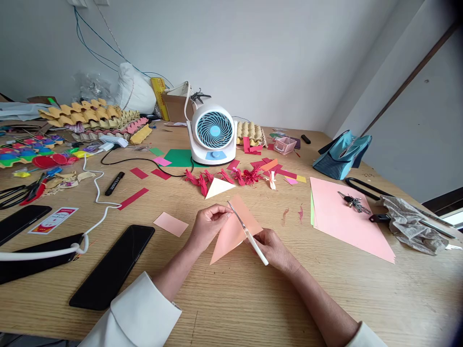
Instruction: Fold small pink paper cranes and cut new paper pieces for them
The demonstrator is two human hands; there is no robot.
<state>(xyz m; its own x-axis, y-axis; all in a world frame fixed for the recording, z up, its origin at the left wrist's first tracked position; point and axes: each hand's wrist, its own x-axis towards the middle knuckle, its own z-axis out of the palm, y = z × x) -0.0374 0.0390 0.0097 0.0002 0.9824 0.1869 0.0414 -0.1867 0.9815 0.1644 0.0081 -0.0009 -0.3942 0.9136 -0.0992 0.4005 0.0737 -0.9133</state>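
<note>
My left hand [212,222] pinches the left edge of a peach-orange paper [227,237]. White-handled scissors [256,246] lie across that paper, their blades at a line between its two parts. My right hand [274,246] is closed on the scissors, with part of the handle hidden by the fingers. Just beyond the paper lies a cream triangular piece [219,187], beside a row of crumpled red paper pieces [252,177]. On the table left of my left hand is a pale pink rectangle [170,224].
A white fan [214,130] stands at the back. Phones [113,266], a black marker [115,183] and a white cable lie left. Pink sheets [347,217] with keys [352,201] on top, a grey cloth [412,224] and a blue bag [342,155] are at the right.
</note>
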